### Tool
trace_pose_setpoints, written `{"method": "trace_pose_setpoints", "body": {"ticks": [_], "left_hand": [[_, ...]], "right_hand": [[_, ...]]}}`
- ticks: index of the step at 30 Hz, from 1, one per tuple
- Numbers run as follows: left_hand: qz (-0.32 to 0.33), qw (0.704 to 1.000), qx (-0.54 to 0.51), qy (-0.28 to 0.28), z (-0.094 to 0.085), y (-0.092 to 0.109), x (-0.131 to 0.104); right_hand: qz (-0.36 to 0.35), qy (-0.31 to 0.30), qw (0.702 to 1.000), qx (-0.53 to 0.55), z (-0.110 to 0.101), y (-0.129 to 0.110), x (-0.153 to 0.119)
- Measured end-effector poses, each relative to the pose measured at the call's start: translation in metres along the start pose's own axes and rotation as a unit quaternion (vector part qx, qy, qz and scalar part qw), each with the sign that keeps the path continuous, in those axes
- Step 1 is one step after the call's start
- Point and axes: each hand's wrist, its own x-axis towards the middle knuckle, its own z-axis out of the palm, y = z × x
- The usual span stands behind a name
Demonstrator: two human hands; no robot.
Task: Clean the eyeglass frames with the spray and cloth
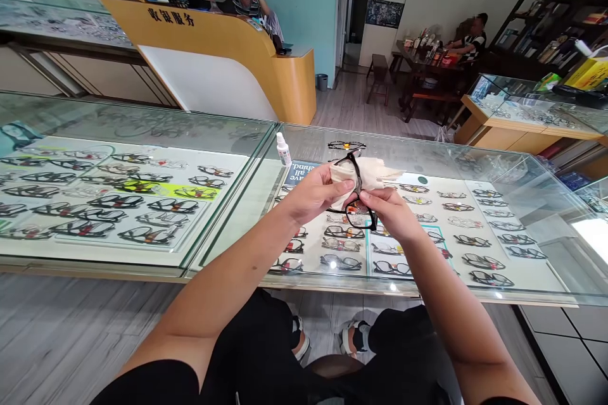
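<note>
Black-framed glasses (361, 215) are held upright on end over the glass counter, between my two hands. My left hand (316, 193) pinches a cream cloth (377, 172) around the upper lens, thumb in front. The fingers of my right hand (387, 207) are closed on the frame near its bridge, below the cloth. The lower lens shows uncovered. A small white spray bottle (284, 150) stands on the counter beyond my left hand. Another pair of dark glasses (347, 145) lies on the glass behind the cloth.
Rows of glasses fill the glass display counter (228, 253) on both sides. Beyond it, a person (266, 9) sits behind a yellow reception desk (297, 85). More people sit at a dark table at the back right, near another display case (494, 133).
</note>
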Motion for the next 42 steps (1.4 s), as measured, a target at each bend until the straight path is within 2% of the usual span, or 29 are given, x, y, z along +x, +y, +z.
{"method": "trace_pose_setpoints", "body": {"ticks": [6,10,12,17,19,21,24,29,34,38,42], "left_hand": [[0.023,0.997,0.024,0.076,0.003,-0.01,0.001],[0.033,0.993,0.033,0.106,0.004,-0.016,0.004],[0.028,0.995,0.027,0.091,0.0,-0.014,0.006],[-0.005,1.0,-0.009,0.017,-0.016,0.002,0.005],[-0.009,1.0,-0.002,-0.014,-0.019,0.006,0.003],[0.002,1.0,0.011,-0.018,-0.019,0.005,0.003],[0.027,0.999,0.019,0.004,-0.014,-0.003,0.005],[0.037,0.998,0.016,0.045,-0.01,-0.009,0.008],[-0.004,0.998,0.052,-0.019,-0.024,0.003,0.005],[0.005,0.995,0.076,-0.07,-0.028,0.006,0.004],[0.017,0.991,0.113,-0.074,-0.025,0.006,0.004]], "right_hand": [[0.004,0.019,1.0,0.016,0.005,0.004,0.0],[0.004,0.001,1.0,0.017,0.009,0.004,0.0],[-0.003,-0.005,1.0,0.011,0.009,0.004,0.0],[-0.009,0.045,0.999,0.006,0.003,0.005,0.001],[-0.004,0.044,0.999,0.014,0.001,0.006,0.002],[-0.004,0.031,0.999,0.018,0.0,0.006,0.002],[-0.012,0.017,1.0,0.011,0.003,0.005,0.002],[-0.033,0.026,0.999,-0.008,0.006,0.004,0.002],[0.011,0.044,0.999,0.023,0.003,0.003,0.001],[0.022,0.054,0.998,0.039,0.0,0.001,0.001],[0.026,0.039,0.998,0.042,-0.001,0.0,0.0]]}}
